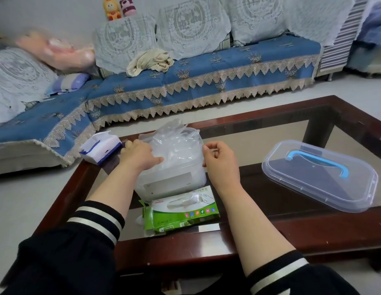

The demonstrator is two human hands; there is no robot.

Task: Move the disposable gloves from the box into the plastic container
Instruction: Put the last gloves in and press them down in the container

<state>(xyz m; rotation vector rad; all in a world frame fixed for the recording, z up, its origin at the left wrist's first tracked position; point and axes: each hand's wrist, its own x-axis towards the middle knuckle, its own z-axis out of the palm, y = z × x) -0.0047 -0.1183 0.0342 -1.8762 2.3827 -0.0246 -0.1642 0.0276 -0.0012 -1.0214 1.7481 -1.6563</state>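
your left hand (140, 155) lies on the pile of gloves (174, 145) w/ fingers fairly straight, pressing down rather than gripping. your right hand (219, 160) has its fingers loosely curled at the right wall of the plastic container (170, 184); thumb and fingertip look to pinch a bit of film or the rim there, but can't tell which, so call that grip uncertain.

taking the container as the landmark: gloves are heaped inside it and puff up above its rim, some film spilling over the far edge. the green glove box (181, 211) lies just in front of it, nearer you, touching or nearly so, w/ a little clear film showing at its opening. the clear lid (319, 177) w/ blue handle sits well to the right of it on the table (259, 248). a tissue pack (102, 147) sits just to its left.

step in hand looks like packing down. press w/ a flat left palm from the middle outward so air escapes, and steady the container w/ your right so it doesn't slide on the glass. tuck the far overhang in before going for the lid, else film prob gets caught under the rim. check the box for leftovers.

pose: both forearms reach fwd over the box, wrists roughly level, left palm down, right hand side-on to the container wall.
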